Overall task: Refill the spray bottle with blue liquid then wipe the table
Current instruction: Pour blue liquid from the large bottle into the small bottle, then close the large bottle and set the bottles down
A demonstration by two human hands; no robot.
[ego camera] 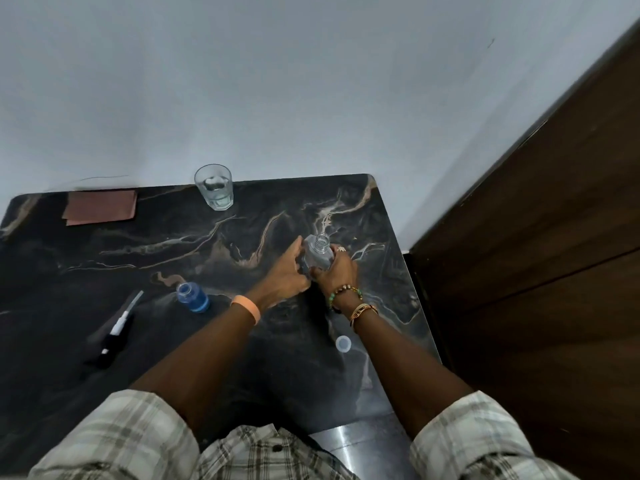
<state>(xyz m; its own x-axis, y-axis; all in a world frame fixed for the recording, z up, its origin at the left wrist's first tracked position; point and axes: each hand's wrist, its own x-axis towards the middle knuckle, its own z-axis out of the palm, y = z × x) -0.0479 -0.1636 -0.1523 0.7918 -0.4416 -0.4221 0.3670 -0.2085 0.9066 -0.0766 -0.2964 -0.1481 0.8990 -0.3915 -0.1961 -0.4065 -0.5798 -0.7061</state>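
Observation:
A clear uncapped bottle (318, 252) stands on the dark marble table (173, 251), right of centre. My right hand (336, 271) grips its right side near the base. My left hand (285, 273) wraps its left side, fingers curled on it. A small open bottle of blue liquid (193, 297) stands to the left of my left forearm. The spray head with its dip tube (119, 327) lies flat on the table at the left. A white cap (343, 343) lies near the right edge, beside my right forearm.
A glass tumbler (214, 187) with a little clear water stands at the table's far edge by the white wall. A folded brown cloth (101, 207) lies at the far left corner. A dark wooden door (554, 237) stands to the right of the table.

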